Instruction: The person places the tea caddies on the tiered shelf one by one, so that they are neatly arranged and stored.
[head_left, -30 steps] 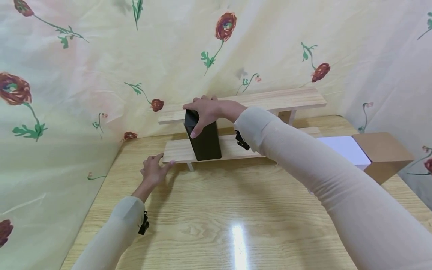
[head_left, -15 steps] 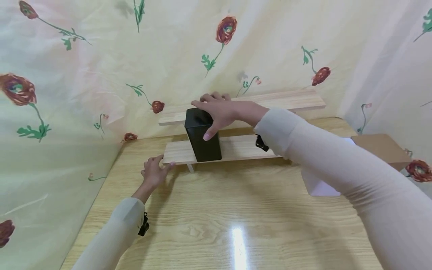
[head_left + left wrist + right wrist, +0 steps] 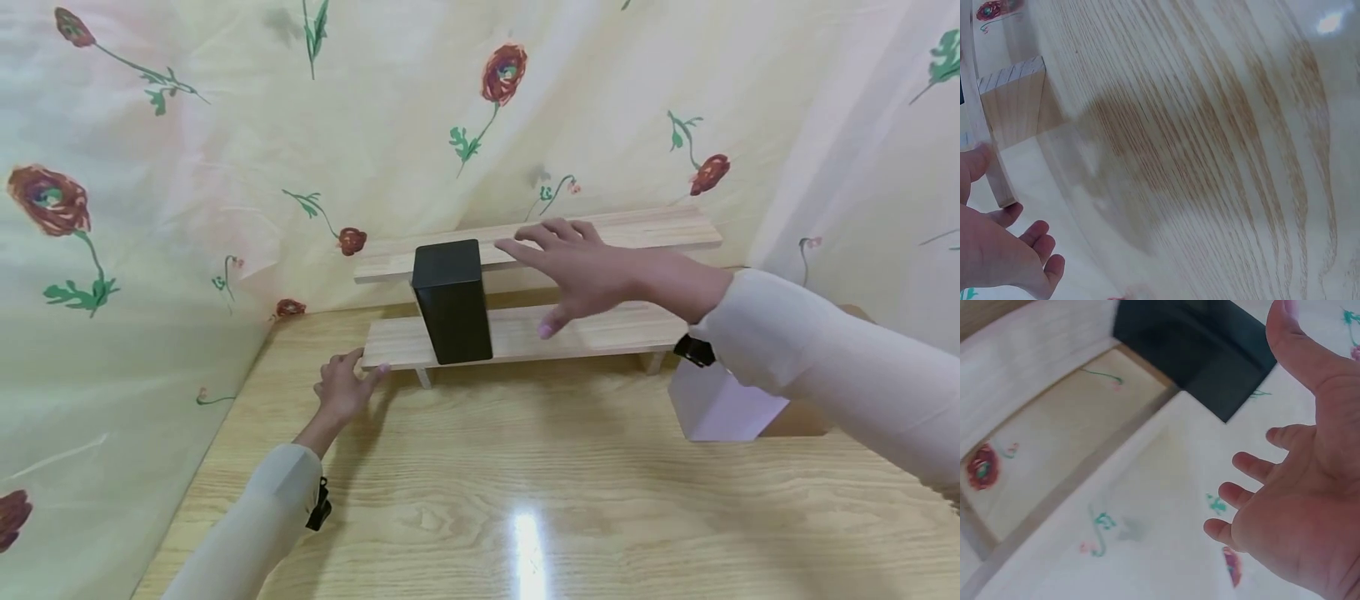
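A black box (image 3: 453, 321) stands upright on the left part of the lower board of a two-tier wooden shelf (image 3: 585, 329). To its right my right hand (image 3: 592, 271) hovers in front of the shelf, fingers spread and holding nothing. A gap separates it from the black box (image 3: 1200, 353) in the right wrist view. My left hand (image 3: 347, 385) pinches the left end of the lower board. In the left wrist view, the thumb lies on one face of the board (image 3: 991, 156) and a fingertip at its end edge.
A white box (image 3: 723, 404) and a brown box (image 3: 798, 419) stand on the table (image 3: 450, 483) to the right, partly behind my right arm. The shelf's upper board (image 3: 645, 227) runs along the flower-patterned cloth (image 3: 405, 125) at the back.
My right hand has let go of the black box's top and moved right, away from it. The box stays on the lower board. My left hand keeps its place at the board's end.
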{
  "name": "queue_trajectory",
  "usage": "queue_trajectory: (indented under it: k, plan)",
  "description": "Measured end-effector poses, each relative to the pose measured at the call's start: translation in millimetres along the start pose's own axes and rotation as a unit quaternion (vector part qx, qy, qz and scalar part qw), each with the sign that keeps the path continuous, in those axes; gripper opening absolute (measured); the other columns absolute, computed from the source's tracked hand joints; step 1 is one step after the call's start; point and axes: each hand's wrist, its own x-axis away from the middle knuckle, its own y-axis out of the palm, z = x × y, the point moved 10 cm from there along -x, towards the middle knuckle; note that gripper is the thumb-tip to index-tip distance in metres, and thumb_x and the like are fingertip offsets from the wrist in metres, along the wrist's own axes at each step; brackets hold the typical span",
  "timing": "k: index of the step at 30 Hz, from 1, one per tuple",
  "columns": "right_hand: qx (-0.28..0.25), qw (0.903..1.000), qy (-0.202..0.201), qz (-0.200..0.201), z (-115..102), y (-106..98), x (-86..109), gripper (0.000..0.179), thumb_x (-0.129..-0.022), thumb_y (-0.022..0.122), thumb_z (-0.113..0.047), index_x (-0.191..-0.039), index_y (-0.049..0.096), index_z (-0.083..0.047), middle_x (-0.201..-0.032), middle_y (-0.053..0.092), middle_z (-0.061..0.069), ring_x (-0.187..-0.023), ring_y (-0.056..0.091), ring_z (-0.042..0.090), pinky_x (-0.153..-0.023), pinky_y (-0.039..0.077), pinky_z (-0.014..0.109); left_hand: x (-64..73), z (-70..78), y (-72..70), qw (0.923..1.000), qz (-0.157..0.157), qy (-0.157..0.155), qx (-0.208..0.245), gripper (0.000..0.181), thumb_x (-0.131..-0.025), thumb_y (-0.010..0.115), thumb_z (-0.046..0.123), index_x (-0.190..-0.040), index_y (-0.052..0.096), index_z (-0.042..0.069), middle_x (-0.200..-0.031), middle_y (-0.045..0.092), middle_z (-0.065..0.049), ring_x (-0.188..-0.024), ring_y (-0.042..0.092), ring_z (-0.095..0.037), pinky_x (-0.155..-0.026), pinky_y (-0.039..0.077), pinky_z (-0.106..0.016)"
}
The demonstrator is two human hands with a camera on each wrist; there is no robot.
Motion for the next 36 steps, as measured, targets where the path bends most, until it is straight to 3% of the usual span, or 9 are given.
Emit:
queue_trajectory:
  k: [10, 19, 27, 36]
  plan:
    - [-0.021, 0.9997, 0.006, 0.006, 21.1, 14.8, 34.4, 0.114, -0.072, 0.079, -0.053, -0.156, 0.011, -0.016, -0.155, 0.02, 0.019, -0.141, 0.01, 0.043, -0.104, 0.01, 0.066, 2.5, 1.5, -1.4, 1.0, -0.007, -0.001, -0.006, 0.069, -0.096, 0.055, 0.042, -0.146, 0.034, -0.001, -0.141, 0.035, -0.029, -0.127, 0.028, -0.046, -0.097, 0.019, -0.063]
    - [-0.048, 0.9986, 0.018, 0.016, 31.1, 19.7, 63.9, 0.115, -0.069, 0.079, -0.056, -0.155, 0.013, -0.018, -0.154, 0.023, 0.017, -0.139, 0.015, 0.043, -0.101, 0.012, 0.068, 2.4, 0.2, -0.7, 1.0, -0.009, 0.001, -0.001, 0.068, -0.097, 0.056, 0.042, -0.145, 0.035, -0.001, -0.142, 0.034, -0.029, -0.129, 0.027, -0.046, -0.098, 0.018, -0.064]
    - [-0.063, 0.997, 0.038, 0.024, 53.1, 27.1, 90.0, 0.117, -0.068, 0.078, -0.057, -0.156, 0.01, -0.02, -0.157, 0.019, 0.013, -0.139, 0.016, 0.042, -0.096, 0.016, 0.067, 2.2, 2.4, -1.0, 1.0, -0.008, 0.002, 0.0, 0.068, -0.097, 0.056, 0.041, -0.145, 0.035, -0.001, -0.142, 0.034, -0.029, -0.13, 0.026, -0.047, -0.099, 0.016, -0.064]
    - [-0.096, 0.9933, 0.063, 0.016, 72.4, 34.8, 112.4, 0.114, -0.068, 0.08, -0.056, -0.155, 0.017, -0.02, -0.153, 0.023, 0.02, -0.137, 0.015, 0.049, -0.093, 0.014, 0.072, 0.7, 2.9, -1.2, 0.9999, -0.01, -0.002, -0.002, 0.068, -0.097, 0.055, 0.042, -0.146, 0.034, -0.002, -0.141, 0.034, -0.029, -0.13, 0.026, -0.047, -0.099, 0.017, -0.064]
